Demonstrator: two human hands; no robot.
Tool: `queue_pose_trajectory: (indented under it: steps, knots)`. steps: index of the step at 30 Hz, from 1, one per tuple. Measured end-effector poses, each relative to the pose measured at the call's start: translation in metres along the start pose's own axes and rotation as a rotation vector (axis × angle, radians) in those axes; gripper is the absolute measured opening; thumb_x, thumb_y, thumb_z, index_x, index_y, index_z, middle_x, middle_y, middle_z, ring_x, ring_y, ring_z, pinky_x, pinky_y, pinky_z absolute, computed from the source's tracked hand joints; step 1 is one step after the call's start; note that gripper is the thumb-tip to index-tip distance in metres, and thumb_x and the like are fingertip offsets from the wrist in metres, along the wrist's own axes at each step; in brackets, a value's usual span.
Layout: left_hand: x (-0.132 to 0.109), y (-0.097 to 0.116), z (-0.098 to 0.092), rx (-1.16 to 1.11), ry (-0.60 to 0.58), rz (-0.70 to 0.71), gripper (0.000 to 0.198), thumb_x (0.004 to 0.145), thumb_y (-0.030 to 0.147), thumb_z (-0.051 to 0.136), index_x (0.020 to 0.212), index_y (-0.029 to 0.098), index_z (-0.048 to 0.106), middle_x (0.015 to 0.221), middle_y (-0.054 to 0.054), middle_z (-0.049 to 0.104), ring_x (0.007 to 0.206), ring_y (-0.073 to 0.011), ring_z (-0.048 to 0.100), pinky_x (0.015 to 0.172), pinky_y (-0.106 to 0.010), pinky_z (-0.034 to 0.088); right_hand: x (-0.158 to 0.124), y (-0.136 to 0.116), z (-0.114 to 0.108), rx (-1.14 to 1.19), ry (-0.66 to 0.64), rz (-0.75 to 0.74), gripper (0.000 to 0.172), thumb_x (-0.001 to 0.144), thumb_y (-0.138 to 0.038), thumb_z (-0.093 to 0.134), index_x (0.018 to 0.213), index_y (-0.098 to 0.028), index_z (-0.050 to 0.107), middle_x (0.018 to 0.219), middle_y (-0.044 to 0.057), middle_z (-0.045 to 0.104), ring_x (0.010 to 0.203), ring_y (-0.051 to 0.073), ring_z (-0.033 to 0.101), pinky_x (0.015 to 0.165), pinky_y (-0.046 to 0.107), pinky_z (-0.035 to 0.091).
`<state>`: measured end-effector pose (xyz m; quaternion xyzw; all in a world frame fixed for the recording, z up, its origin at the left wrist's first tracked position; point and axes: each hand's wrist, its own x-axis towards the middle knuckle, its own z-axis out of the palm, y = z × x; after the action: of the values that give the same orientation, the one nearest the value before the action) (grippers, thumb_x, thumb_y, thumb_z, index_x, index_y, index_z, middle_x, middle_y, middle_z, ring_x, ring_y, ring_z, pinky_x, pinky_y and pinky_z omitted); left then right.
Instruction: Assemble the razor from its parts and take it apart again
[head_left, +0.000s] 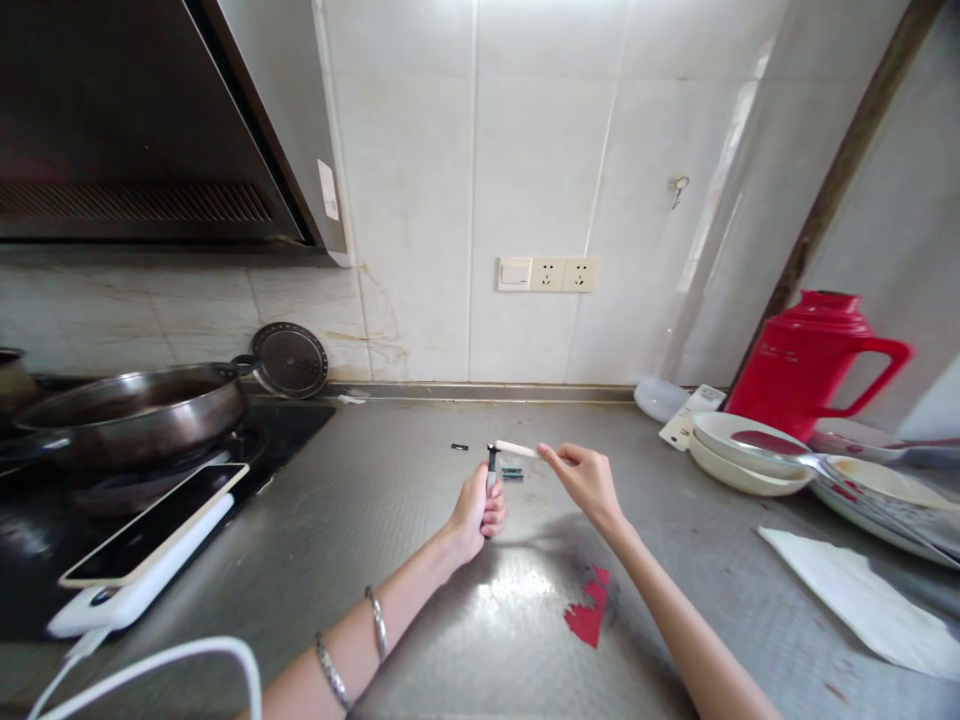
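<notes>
My left hand [478, 508] is closed around a slim upright grey-and-black handle [492, 470], its dark top end showing above the fingers. Between thumb and fingertips, my right hand [583, 478] pinches a whitish stick [517, 450], which lies nearly level and points left. The stick's left end is at the top of the handle; whether they touch I cannot tell. Just behind the handle, small teal-and-dark strips [512, 473] lie on the metal counter [420, 440]. Farther left is a small black piece [460, 447]. Torn red scraps [589, 610] lie nearer me, between my forearms.
At left, a steel pan [142, 405] sits on the black stove, near a phone [157, 525] on a white device with a cable. To the right are a red thermos jug [806, 360], stacked bowls [739, 470] and a white paper sheet [862, 595]. A tiled wall closes the back.
</notes>
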<state>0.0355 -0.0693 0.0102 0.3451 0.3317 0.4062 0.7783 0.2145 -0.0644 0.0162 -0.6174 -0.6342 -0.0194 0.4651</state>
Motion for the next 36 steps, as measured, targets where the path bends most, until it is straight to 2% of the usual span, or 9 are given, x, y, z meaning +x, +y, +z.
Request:
queue_pose_trajectory:
  steps: [4,9,12,19,21,26,29,33,36]
  knots:
    - [-0.001,0.014,-0.006,-0.052,-0.029,0.132,0.046,0.087,0.049,0.032,0.052,0.019,0.028,0.04,0.01,0.014,0.034,-0.0036,0.008,0.031,-0.014,0.004,0.007,0.016,-0.007,-0.052,-0.032,0.066,0.057,0.077,-0.066,0.04,0.055,-0.017,0.061,0.047,-0.001,0.049,0.049,0.011,0.044,0.05,0.021,0.027]
    - [0.004,0.019,-0.015,-0.023,0.002,0.116,0.046,0.085,0.051,0.034,0.053,0.019,0.028,0.041,0.01,0.015,0.034,-0.0035,0.008,0.032,-0.014,0.005,0.011,0.027,-0.005,0.065,-0.102,0.068,0.054,0.079,-0.064,0.036,0.071,-0.016,0.062,0.049,-0.004,0.042,0.048,0.011,0.04,0.048,0.021,0.027]
    - [0.006,0.018,-0.017,-0.019,-0.01,0.106,0.045,0.085,0.051,0.034,0.053,0.019,0.028,0.041,0.01,0.015,0.034,-0.0035,0.009,0.032,-0.014,0.005,0.008,0.023,0.001,0.121,-0.098,0.083,0.049,0.082,-0.059,0.033,0.077,-0.017,0.058,0.051,-0.004,0.04,0.048,0.012,0.042,0.048,0.021,0.03]
    - [0.006,0.02,-0.018,-0.008,-0.002,0.093,0.044,0.087,0.047,0.032,0.054,0.019,0.03,0.041,0.009,0.015,0.033,-0.0038,0.009,0.032,-0.015,0.004,0.0,0.004,0.007,0.179,-0.038,0.144,0.04,0.087,-0.048,0.026,0.101,-0.017,0.047,0.062,-0.001,0.053,0.047,0.014,0.048,0.048,0.023,0.035]
    - [0.006,0.02,-0.018,-0.011,0.001,0.094,0.043,0.087,0.046,0.031,0.054,0.019,0.03,0.041,0.009,0.015,0.033,-0.0038,0.009,0.032,-0.015,0.004,0.001,0.0,0.008,0.137,-0.039,0.12,0.037,0.088,-0.045,0.025,0.094,-0.017,0.049,0.059,-0.001,0.052,0.047,0.013,0.047,0.048,0.022,0.033]
    - [0.008,0.021,-0.021,-0.015,-0.03,0.097,0.045,0.086,0.05,0.033,0.054,0.019,0.03,0.041,0.01,0.016,0.033,-0.0033,0.01,0.032,-0.015,0.004,0.004,-0.013,0.007,-0.127,-0.058,0.007,0.04,0.087,-0.04,0.03,0.061,-0.018,0.051,0.057,0.003,0.053,0.052,0.012,0.046,0.051,0.022,0.03]
    - [0.009,0.02,-0.022,-0.017,-0.048,0.088,0.046,0.085,0.05,0.033,0.053,0.018,0.03,0.041,0.01,0.016,0.032,-0.0031,0.01,0.032,-0.015,0.004,0.002,-0.024,0.011,-0.287,-0.186,0.017,0.04,0.085,-0.036,0.035,0.057,-0.017,0.056,0.071,0.007,0.061,0.061,0.013,0.054,0.054,0.022,0.031]
    - [0.008,0.02,-0.022,-0.034,-0.081,0.087,0.046,0.084,0.053,0.036,0.053,0.018,0.03,0.04,0.01,0.016,0.032,-0.0028,0.01,0.032,-0.015,0.004,-0.005,-0.038,0.024,-0.432,-0.455,0.104,0.037,0.084,-0.035,0.037,0.067,-0.018,0.066,0.078,0.011,0.067,0.07,0.019,0.062,0.056,0.023,0.036]
    - [0.007,0.021,-0.02,-0.045,-0.091,0.08,0.046,0.084,0.052,0.037,0.053,0.018,0.03,0.04,0.01,0.017,0.031,-0.0026,0.01,0.032,-0.015,0.004,-0.012,-0.047,0.036,-0.492,-0.568,0.097,0.036,0.084,-0.032,0.037,0.077,-0.018,0.069,0.084,0.014,0.069,0.078,0.023,0.065,0.062,0.027,0.042]
